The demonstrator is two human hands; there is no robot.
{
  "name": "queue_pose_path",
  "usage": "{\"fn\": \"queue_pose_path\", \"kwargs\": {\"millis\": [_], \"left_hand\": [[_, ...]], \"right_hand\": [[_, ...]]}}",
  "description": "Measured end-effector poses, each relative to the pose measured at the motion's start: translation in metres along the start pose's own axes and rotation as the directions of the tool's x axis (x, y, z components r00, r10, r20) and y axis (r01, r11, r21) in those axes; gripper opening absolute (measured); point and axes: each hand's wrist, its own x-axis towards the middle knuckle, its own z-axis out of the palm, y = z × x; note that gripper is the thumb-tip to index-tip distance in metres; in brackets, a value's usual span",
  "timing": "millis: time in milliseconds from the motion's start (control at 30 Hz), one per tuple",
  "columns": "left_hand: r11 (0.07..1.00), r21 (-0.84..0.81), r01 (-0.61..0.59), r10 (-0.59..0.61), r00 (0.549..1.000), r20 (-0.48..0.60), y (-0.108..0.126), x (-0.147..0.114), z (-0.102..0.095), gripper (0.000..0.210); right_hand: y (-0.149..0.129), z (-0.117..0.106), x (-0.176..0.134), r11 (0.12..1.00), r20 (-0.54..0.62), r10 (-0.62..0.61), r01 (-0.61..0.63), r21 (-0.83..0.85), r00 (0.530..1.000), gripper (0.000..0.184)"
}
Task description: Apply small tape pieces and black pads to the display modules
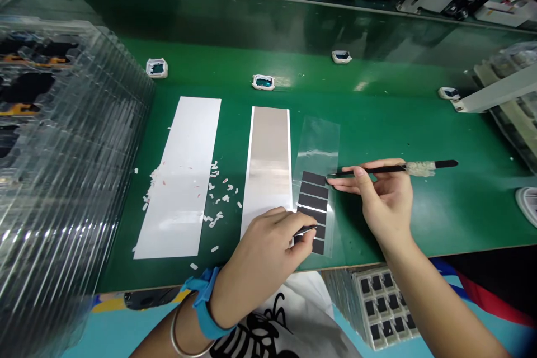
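My left hand is closed on a dark pointed tool, its tip over the lower black stickers. Its kind is mostly hidden by my fingers. In my right hand lies a slim black pen-like tool with pale wrapping near its rear end. Its thin tip touches or hovers by the top black sticker; I cannot tell which. Several such black rectangles sit in a column on a clear plastic sheet. Left of it is a beige-grey strip with white edges, partly under my left hand.
A white sheet lies further left, with small white scraps beside it. Stacked clear trays wall the left side. Small white-rimmed parts stand along the back. A pale bracket juts in from the right.
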Motion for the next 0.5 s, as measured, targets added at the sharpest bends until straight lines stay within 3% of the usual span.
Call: {"fn": "queue_pose_path", "kwargs": {"millis": [133, 200, 367, 500], "left_hand": [[0.991, -0.132, 0.032, -0.046, 0.993, -0.11, 0.001, 0.0, -0.005, 0.014], [0.984, -0.171, 0.043, -0.07, 0.985, -0.155, 0.001, 0.0, -0.008, 0.017], [0.997, -0.082, 0.01, -0.017, 0.996, -0.086, 0.0, 0.0, -0.007, 0.021], [0.999, 0.016, -0.041, 0.042, 0.999, -0.029, -0.004, 0.001, -0.004, 0.021]], "right_hand": [[-0.014, 0.006, -0.005, 0.988, -0.112, -0.153, 0.149, -0.049, 0.982, 0.024], [-0.017, 0.008, -0.007, 0.985, -0.138, -0.167, 0.16, -0.063, 0.976, 0.024], [-0.006, 0.004, -0.004, 0.998, -0.061, 0.054, -0.057, -0.042, 0.997, 0.039], [0.0, 0.001, 0.0, 0.99, -0.047, 0.132, -0.134, -0.035, 0.99, 0.042]]}}
